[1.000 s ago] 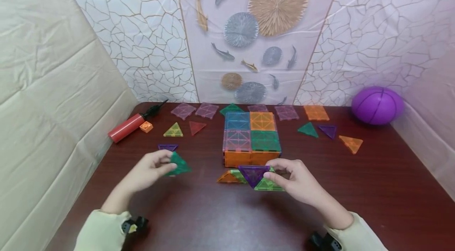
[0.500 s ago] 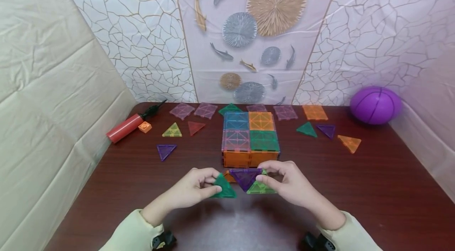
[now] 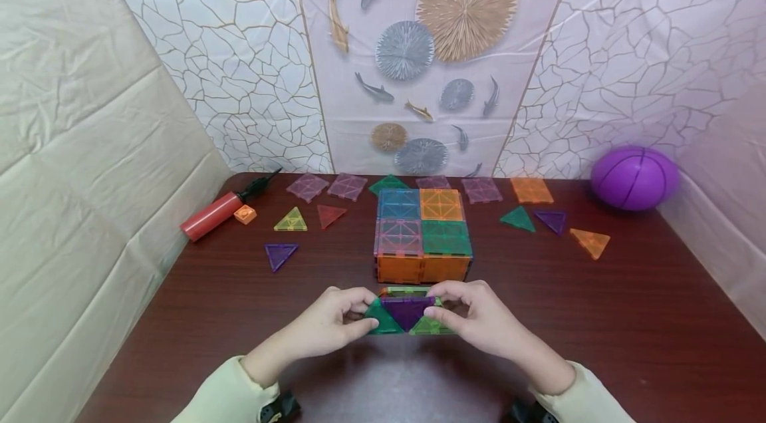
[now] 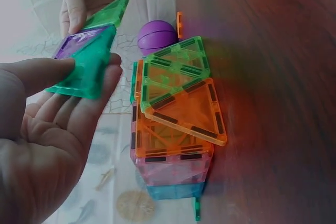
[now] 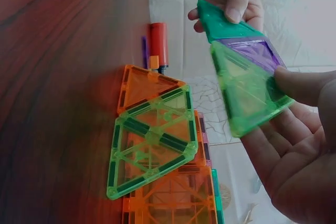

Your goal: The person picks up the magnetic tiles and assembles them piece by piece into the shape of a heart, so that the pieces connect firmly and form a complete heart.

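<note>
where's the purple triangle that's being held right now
In the head view, the purple triangle is at lower centre, between the dark green triangle on the left and the lime triangle on the right.

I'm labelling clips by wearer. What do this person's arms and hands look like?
The left hand and right hand are ungloved. The left sleeve and right sleeve are long, plain and pale yellowish-green. Beside the cuffs show a left black device and a right black device, both partly cut off by the frame.
</note>
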The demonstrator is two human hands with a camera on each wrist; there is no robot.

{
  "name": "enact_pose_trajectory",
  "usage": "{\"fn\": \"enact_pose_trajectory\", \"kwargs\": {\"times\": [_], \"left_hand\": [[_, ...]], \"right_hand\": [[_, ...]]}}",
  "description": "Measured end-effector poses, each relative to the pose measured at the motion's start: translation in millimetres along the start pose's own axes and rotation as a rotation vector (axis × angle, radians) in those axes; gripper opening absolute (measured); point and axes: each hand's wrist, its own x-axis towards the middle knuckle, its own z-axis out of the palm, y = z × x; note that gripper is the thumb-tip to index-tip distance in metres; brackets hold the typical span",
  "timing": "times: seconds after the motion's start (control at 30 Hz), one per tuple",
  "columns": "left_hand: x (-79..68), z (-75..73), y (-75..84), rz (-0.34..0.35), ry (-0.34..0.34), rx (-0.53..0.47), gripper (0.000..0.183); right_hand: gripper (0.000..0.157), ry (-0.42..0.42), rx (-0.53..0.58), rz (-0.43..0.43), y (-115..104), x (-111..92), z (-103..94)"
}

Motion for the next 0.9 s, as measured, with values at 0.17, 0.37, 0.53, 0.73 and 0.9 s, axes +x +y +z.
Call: {"fn": "enact_pose_trajectory", "kwargs": {"times": [0.17,0.37,0.53,0.73,0.9], "left_hand": [[-1.8,6.0,-6.5,0.021,-0.027,0.086,0.015],[-2.1,17.1,-19.3,0.081,-0.055,0.160,0.004],[0.9,23.0,-24.9,0.059,-0.071,0.245,0.004],[4.6,25.6,-29.5,0.044,-0.059,0.344,0.003],[5.4,27.1,-30.4,0.029,-0.067,0.349,0.005]], "right_hand": [[0.008,-0.087,-0.023,0.014,7,-3,2.2],[0.005,-0.160,-0.036,0.006,16,-8,6.6],[0.006,-0.174,-0.054,-0.027,21,-8,8.1],[0.006,-0.197,-0.089,-0.004,27,-7,10.1],[0.006,-0.211,-0.079,0.026,30,-7,10.8]]}}
